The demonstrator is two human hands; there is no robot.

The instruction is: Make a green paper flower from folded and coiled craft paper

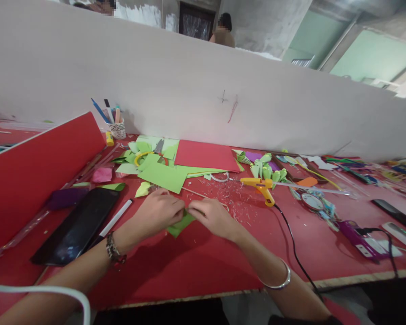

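Between my two hands is a small piece of green paper [180, 225], held just above the red table. My left hand [162, 208] grips its left side with the fingers bent in. My right hand [212, 215] pinches the upper right edge, and its fingertips nearly meet those of the left. The fingers cover much of the paper, so its full shape is hidden. Behind the hands lies a flat light green sheet [163, 176]. A crumpled yellow piece [142, 189] sits close to my left hand.
A yellow glue gun [262, 187] with a black cord lies right of my hands. Scissors [159, 146] rest on green scraps at the back. A black phone [79, 228] and a white marker [117, 217] lie left. A purple power strip [362, 241] stands at right.
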